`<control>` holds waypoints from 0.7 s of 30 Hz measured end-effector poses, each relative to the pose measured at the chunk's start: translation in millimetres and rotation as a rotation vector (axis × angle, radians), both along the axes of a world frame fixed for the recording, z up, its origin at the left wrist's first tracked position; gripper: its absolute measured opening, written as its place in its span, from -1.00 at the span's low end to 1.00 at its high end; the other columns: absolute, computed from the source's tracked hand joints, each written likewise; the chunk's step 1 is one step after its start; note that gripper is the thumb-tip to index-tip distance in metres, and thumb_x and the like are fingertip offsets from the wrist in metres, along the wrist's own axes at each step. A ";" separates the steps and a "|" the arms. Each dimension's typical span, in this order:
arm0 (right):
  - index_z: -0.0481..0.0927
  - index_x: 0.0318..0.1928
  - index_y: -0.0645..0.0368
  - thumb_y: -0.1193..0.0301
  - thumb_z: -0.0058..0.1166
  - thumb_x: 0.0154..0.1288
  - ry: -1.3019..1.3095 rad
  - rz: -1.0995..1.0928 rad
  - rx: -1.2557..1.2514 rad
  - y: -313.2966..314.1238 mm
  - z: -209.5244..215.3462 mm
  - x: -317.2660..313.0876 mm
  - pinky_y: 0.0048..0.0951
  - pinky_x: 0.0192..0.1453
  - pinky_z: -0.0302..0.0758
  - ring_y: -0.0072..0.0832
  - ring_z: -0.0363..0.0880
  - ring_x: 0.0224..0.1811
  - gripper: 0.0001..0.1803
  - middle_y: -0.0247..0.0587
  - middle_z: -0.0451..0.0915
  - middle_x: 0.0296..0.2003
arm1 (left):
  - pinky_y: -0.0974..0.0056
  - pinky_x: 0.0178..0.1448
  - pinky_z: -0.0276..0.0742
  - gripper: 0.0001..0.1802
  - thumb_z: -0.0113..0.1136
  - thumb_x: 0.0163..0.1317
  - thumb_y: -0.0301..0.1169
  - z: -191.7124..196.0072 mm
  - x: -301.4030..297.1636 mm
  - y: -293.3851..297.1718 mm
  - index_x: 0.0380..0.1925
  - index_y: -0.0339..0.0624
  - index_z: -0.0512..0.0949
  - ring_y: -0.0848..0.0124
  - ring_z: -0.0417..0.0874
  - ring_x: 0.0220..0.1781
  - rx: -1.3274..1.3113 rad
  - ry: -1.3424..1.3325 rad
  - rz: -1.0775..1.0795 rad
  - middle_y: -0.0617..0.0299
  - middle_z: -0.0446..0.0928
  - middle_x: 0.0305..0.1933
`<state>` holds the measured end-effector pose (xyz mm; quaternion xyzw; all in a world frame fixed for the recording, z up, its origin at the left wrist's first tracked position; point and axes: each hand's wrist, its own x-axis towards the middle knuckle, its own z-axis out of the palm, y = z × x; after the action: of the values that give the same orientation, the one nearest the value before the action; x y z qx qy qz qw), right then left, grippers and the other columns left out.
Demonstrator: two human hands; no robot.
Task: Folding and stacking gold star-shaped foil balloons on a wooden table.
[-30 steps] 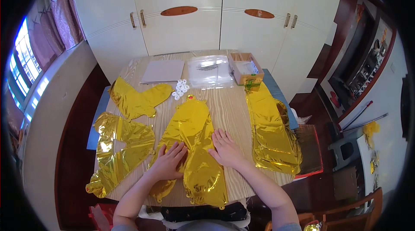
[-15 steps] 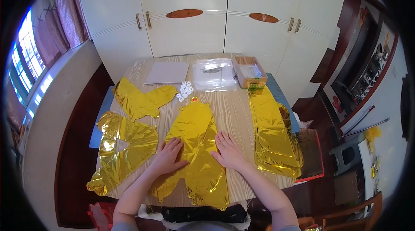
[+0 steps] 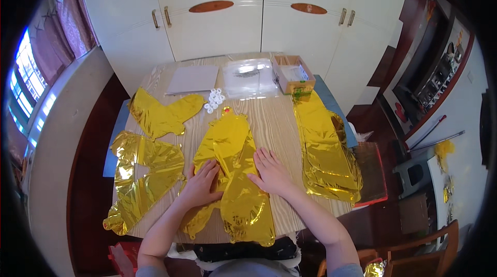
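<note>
A flat gold foil balloon [image 3: 234, 163] lies lengthwise in the middle of the wooden table [image 3: 274, 116]. My left hand [image 3: 202, 184] presses flat on its left side, fingers spread. My right hand [image 3: 270, 171] rests palm down on its right edge, partly on the table. Neither hand grips anything.
More gold foil balloons lie at the left [image 3: 142, 173], the upper left [image 3: 160, 114] and stacked at the right edge [image 3: 326, 147]. Behind are a grey sheet [image 3: 192, 79], a clear plastic bag [image 3: 249, 76], a small cardboard box [image 3: 293, 73] and small white pieces [image 3: 213, 100]. White cupboards [image 3: 233, 13] stand beyond.
Both hands stay flat on the middle balloon with hardly any shift. The view has tilted slightly.
</note>
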<state>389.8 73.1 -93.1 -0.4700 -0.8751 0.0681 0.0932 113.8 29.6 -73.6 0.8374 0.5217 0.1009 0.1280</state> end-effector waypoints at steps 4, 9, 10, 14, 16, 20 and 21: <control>0.11 0.38 0.47 -0.10 -0.28 0.44 -0.038 -0.009 0.014 -1.3 1.7 -2.6 -0.12 0.58 -0.17 -0.10 -0.06 0.54 -0.13 0.18 0.08 0.44 | -0.31 0.50 -0.30 -0.07 0.28 0.06 0.05 1.7 3.9 0.5 0.33 -0.24 0.21 0.15 0.08 0.55 -0.012 -0.017 0.014 0.02 0.16 0.47; 0.14 0.39 0.40 -0.07 -0.17 0.40 0.001 -0.012 0.064 -1.7 -4.4 -1.0 -0.10 0.58 -0.14 -0.10 -0.05 0.54 -0.16 0.13 0.11 0.43 | -0.28 0.51 -0.30 -0.07 0.28 0.06 0.07 3.1 5.2 0.3 0.32 -0.27 0.23 0.15 0.08 0.55 -0.010 -0.023 0.012 0.02 0.17 0.47; 0.15 0.39 0.36 -0.06 -0.16 0.40 0.011 -0.004 0.069 -1.9 -3.7 -1.4 -0.09 0.58 -0.13 -0.10 -0.04 0.53 -0.18 0.10 0.12 0.43 | -0.25 0.52 -0.29 -0.07 0.29 0.06 0.07 3.6 3.6 -0.2 0.31 -0.28 0.24 0.15 0.09 0.55 -0.011 -0.024 0.013 0.01 0.17 0.47; 0.23 0.39 0.20 0.00 -0.11 0.40 0.064 0.061 0.088 -2.6 -0.5 -1.7 -0.03 0.56 -0.09 -0.11 -0.01 0.53 -0.28 -0.04 0.17 0.43 | -0.13 0.44 0.04 -0.11 0.31 0.06 0.08 14.6 -17.3 -16.0 0.25 -0.30 0.30 0.04 0.23 0.43 0.069 0.026 0.164 -0.05 0.27 0.36; 0.26 0.38 0.16 -0.01 -0.17 0.43 0.054 0.064 0.081 -3.2 -1.0 -0.2 -0.02 0.55 -0.06 -0.12 0.01 0.52 -0.32 -0.07 0.20 0.42 | -0.07 0.34 0.24 -0.14 0.32 0.06 0.07 25.2 -32.5 -31.7 0.21 -0.31 0.34 -0.02 0.33 0.31 0.076 0.066 0.257 -0.07 0.34 0.27; 0.33 0.34 0.16 -0.01 -0.17 0.43 0.096 0.065 0.061 -5.0 -0.6 0.4 0.01 0.54 -0.06 -0.13 0.06 0.50 -0.35 -0.10 0.27 0.38 | -0.02 0.11 0.42 -0.13 0.40 -0.03 0.09 34.5 -49.6 -76.3 0.12 -0.33 0.37 -0.02 0.42 0.11 -0.008 0.161 0.464 -0.08 0.41 0.01; 0.34 0.33 0.15 0.00 -0.15 0.42 0.097 0.068 0.084 -5.6 -0.3 0.5 0.03 0.54 -0.07 -0.14 0.08 0.49 -0.36 -0.11 0.28 0.38 | -0.02 0.08 0.44 -0.13 0.42 -0.07 0.09 30.5 -53.0 -86.9 0.09 -0.33 0.38 -0.02 0.43 0.09 -0.014 0.161 0.488 -0.07 0.41 -0.03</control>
<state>390.3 67.6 -93.4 -0.4320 -0.8870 0.0571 0.1527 60.7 -57.2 -43.1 0.6911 0.7176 0.0580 0.0638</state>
